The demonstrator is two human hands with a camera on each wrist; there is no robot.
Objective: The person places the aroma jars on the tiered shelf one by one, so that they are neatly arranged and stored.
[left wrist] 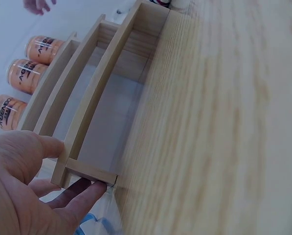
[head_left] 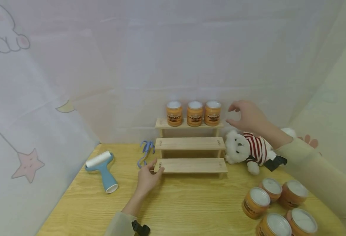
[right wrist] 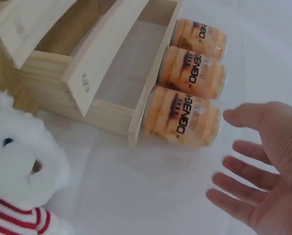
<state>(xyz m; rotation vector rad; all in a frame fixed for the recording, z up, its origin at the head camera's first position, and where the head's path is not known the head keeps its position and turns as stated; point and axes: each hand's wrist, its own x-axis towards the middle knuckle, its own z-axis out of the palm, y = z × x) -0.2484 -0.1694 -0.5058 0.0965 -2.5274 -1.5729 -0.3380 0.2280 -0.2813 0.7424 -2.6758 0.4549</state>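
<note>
A three-step wooden display rack (head_left: pixel 190 143) stands on the table by the back wall. Its top step bears three orange jars (head_left: pixel 195 113) with white lids, side by side. My left hand (head_left: pixel 148 178) holds the left end of the lowest step; in the left wrist view the thumb lies on the board and the fingers reach round its end. To the right of the top step hovers my right hand (head_left: pixel 248 116), fingers parted and holding nothing. The rightmost jar (right wrist: pixel 182 117) is nearest to it, with a small gap between them.
Several more orange jars (head_left: pixel 256 202) cluster at the table's front right. A white plush bear (head_left: pixel 240 146) in a striped shirt lies right of the rack. Left of it are a blue-purple hook (head_left: pixel 146 151) and a blue lint roller (head_left: pixel 103 170). Fabric walls enclose the table.
</note>
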